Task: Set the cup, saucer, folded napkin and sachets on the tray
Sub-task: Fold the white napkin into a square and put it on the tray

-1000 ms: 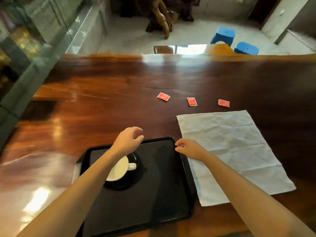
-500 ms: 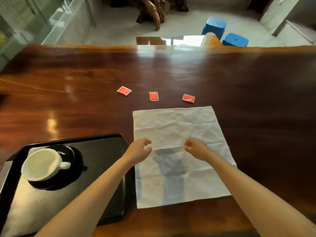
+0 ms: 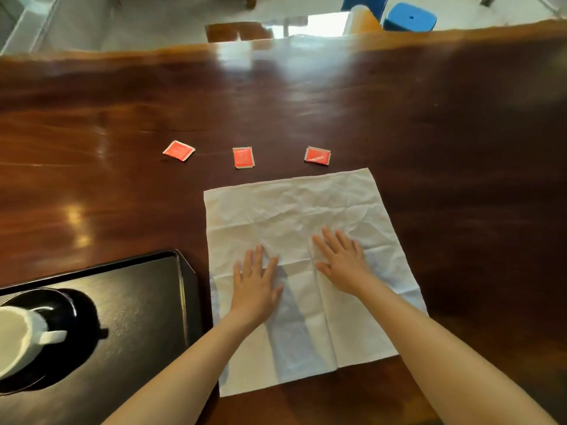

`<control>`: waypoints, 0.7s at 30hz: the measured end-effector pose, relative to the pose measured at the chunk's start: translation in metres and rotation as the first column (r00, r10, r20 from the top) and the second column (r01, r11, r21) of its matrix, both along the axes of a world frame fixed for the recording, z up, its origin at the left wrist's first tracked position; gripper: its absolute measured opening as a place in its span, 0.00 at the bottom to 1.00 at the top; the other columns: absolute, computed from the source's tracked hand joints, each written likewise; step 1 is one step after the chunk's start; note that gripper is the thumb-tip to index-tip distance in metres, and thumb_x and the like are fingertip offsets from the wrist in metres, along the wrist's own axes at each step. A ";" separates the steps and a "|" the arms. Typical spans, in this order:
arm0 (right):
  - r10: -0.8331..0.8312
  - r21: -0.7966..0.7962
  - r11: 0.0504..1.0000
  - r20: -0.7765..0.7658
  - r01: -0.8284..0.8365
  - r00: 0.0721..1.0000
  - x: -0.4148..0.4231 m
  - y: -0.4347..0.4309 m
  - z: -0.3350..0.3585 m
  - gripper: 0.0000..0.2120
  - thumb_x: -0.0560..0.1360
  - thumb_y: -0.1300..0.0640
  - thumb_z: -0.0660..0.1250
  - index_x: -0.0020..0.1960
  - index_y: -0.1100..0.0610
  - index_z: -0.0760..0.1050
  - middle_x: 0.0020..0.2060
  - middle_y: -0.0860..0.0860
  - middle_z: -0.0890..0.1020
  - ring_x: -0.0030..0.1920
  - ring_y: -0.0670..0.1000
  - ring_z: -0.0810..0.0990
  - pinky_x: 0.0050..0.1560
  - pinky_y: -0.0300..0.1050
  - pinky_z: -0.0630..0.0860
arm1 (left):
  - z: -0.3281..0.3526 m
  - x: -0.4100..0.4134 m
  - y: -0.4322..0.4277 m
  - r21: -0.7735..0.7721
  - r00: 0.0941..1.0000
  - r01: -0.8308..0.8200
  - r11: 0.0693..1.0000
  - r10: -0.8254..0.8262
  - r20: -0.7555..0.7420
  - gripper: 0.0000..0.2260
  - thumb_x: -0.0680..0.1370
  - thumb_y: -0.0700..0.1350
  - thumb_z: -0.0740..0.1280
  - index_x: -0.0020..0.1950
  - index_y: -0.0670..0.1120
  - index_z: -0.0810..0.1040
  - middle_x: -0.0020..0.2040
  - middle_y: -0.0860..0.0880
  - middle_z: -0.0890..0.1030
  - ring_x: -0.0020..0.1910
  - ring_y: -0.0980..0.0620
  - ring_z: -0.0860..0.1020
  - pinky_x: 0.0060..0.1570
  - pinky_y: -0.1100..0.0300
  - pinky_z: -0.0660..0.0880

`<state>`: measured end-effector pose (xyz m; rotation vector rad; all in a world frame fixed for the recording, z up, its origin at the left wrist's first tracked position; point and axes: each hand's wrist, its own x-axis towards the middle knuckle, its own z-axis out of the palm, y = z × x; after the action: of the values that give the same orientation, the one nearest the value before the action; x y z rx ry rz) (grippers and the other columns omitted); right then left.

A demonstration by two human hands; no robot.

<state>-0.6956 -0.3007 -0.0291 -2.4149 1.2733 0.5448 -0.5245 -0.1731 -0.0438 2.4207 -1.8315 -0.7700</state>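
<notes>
Your left hand [image 3: 256, 285] and right hand [image 3: 343, 260] lie flat, fingers spread, on the creased white cloth napkin [image 3: 291, 216]; smooth outward, then fold edge to edge.

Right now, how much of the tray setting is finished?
Done: cup sits on saucer on the tray. In hand: left hand and right hand press flat on the unfolded napkin. Left: fold it, then bring it and the three sachets from the table.
</notes>
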 end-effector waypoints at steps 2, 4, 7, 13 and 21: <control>-0.023 -0.013 1.000 0.008 0.023 1.000 -0.010 -0.005 -0.007 0.29 0.79 0.42 0.49 0.75 0.44 0.40 0.76 0.45 0.39 0.76 0.52 0.38 0.73 0.57 0.41 | -0.004 0.001 -0.003 -0.011 0.999 0.030 0.999 -0.030 0.022 0.29 0.80 0.55 0.54 0.77 0.54 0.44 0.77 0.44 0.37 0.75 0.43 0.35 0.72 0.45 0.38; -0.052 -0.056 0.997 0.009 0.052 0.999 -0.023 -0.009 -0.011 0.29 0.79 0.41 0.48 0.75 0.43 0.40 0.76 0.44 0.40 0.76 0.50 0.39 0.74 0.57 0.42 | -0.004 0.001 -0.009 -0.013 0.998 0.055 0.998 -0.055 0.023 0.29 0.80 0.56 0.54 0.77 0.54 0.45 0.77 0.44 0.37 0.74 0.44 0.33 0.72 0.45 0.37; -0.144 -0.085 0.986 0.027 0.145 0.989 -0.047 -0.013 -0.015 0.30 0.79 0.40 0.48 0.75 0.44 0.39 0.76 0.44 0.40 0.76 0.49 0.38 0.73 0.57 0.41 | -0.003 -0.001 -0.024 0.013 0.993 0.116 0.993 -0.116 0.036 0.29 0.80 0.55 0.55 0.77 0.54 0.45 0.77 0.44 0.37 0.74 0.44 0.33 0.72 0.45 0.37; -0.309 -0.113 0.942 0.062 0.315 0.949 -0.087 0.011 -0.021 0.34 0.69 0.35 0.31 0.73 0.46 0.33 0.74 0.44 0.37 0.76 0.49 0.40 0.74 0.55 0.39 | -0.002 0.004 -0.072 0.063 0.962 0.273 0.960 -0.272 -0.023 0.32 0.76 0.54 0.62 0.76 0.55 0.50 0.78 0.47 0.39 0.76 0.47 0.38 0.73 0.46 0.39; -0.377 -0.097 0.912 0.175 0.398 0.909 -0.094 0.057 0.004 0.30 0.77 0.41 0.55 0.74 0.55 0.56 0.75 0.54 0.58 0.72 0.56 0.60 0.67 0.57 0.60 | 0.013 -0.044 -0.116 -0.075 0.995 0.102 0.992 -0.101 0.023 0.19 0.76 0.44 0.61 0.67 0.50 0.69 0.78 0.49 0.55 0.77 0.50 0.51 0.72 0.44 0.47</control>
<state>-0.7894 -0.2439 -0.0247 -2.1611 1.7067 0.1618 -0.5685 -0.2888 -0.0307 2.3131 -1.9663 -0.6719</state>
